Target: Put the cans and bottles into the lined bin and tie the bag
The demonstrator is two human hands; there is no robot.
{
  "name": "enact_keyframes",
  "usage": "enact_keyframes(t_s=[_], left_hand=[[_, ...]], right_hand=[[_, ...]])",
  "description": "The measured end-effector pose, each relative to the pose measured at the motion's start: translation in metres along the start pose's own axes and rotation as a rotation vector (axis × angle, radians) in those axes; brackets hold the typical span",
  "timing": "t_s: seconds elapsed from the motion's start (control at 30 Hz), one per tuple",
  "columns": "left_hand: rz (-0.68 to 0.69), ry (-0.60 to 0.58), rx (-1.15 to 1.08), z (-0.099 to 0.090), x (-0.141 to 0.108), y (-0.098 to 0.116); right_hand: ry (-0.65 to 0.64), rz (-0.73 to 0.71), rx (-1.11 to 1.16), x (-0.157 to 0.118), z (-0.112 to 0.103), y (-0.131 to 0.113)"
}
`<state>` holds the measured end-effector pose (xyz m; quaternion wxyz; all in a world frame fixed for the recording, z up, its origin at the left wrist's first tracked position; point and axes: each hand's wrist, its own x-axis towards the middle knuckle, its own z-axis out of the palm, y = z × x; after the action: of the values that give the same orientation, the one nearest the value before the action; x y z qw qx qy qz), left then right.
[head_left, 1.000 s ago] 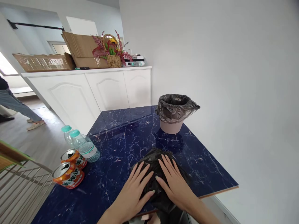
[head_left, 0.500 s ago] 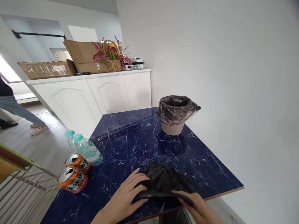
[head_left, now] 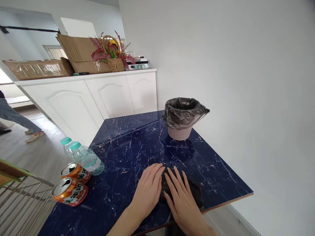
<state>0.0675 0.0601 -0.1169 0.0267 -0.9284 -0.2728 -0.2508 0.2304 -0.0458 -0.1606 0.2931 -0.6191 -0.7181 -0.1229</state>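
a dark blue, white-veined worktop [head_left: 123,157] spans the lower centre, with white cabinets [head_left: 71,101] at upper left and a pale wall [head_left: 233,82] at right. at bottom centre, a black plastic bag [head_left: 196,194] lies under both hands: the left hand [head_left: 148,187] flat with its fingers together, the right hand [head_left: 181,198] flat with its fingers spread. the lined bin [head_left: 180,133] stands at centre right. the hands hide much of the bag; its outline blurs into the dark surface. a person [head_left: 14,114] is cut off at the left edge.
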Motion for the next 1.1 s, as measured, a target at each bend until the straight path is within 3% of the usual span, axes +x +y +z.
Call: enact_keyframes(t_s=[0.1,0.23,0.4,0.63,0.8,0.97,1.03,1.1], left_hand=[[0.183,-0.177,0.019,-0.001,0.003,0.001],[0.132,-0.296,0.011,0.009,0.001,-0.011],[0.086,-0.279,-0.002,0.021,-0.003,-0.023],[0.049,-0.264,0.026,0.025,-0.01,-0.022],[-0.05,-0.219,-0.021,0.012,-0.035,-0.029],[-0.2,-0.187,-0.045,-0.01,-0.078,-0.042],[-0.25,-0.174,-0.058,-0.015,-0.089,-0.045],[-0.28,-0.172,-0.067,-0.016,-0.094,-0.045]], right_hand=[[-0.064,-0.007,-0.077,-0.002,0.024,0.006],[-0.138,0.013,-0.087,-0.002,0.032,0.02],[-0.178,0.046,-0.046,0.001,0.023,0.026],[-0.196,0.039,-0.042,-0.001,0.028,0.027],[-0.132,0.019,0.02,-0.02,0.004,0.014],[-0.141,-0.207,-0.088,-0.055,-0.012,0.004],[-0.113,-0.187,-0.115,-0.06,-0.008,0.006],[-0.099,-0.08,-0.113,-0.057,-0.002,0.015]])
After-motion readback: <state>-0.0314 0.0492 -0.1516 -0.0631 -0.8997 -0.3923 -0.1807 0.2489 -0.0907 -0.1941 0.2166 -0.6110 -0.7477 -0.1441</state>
